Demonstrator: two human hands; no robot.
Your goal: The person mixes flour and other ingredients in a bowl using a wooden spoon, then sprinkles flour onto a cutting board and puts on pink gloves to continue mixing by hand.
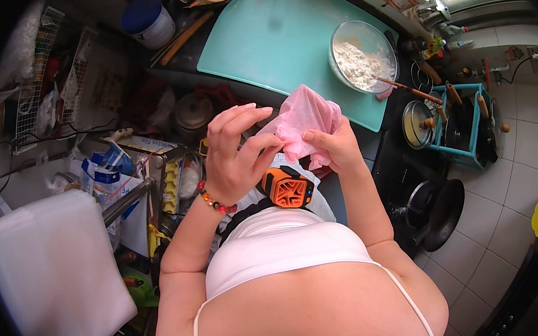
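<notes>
Both of my hands hold a crumpled pink plastic bag (pixel 310 115) in front of my waist. My left hand (pixel 238 151), with a beaded bracelet at its wrist, pinches the bag's near edge between thumb and forefinger, its other fingers raised. My right hand (pixel 337 147) grips the bag's right side, the thumb on top. Beyond the bag lies a turquoise mat (pixel 271 36) on the counter. On the mat's right part stands a glass bowl (pixel 363 57) of white flour-like, lumpy stuff, with a wooden chopstick or stick (pixel 412 90) leaning out over its rim.
Left of the mat are a blue-lidded tub (pixel 148 21) and a wooden rolling pin (pixel 187 37). A turquoise rack (pixel 459 125) with lids and a black wok (pixel 443 214) stand at right. Bottles line the window sill. A cluttered shelf and a white plastic-covered thing (pixel 59 280) are at left.
</notes>
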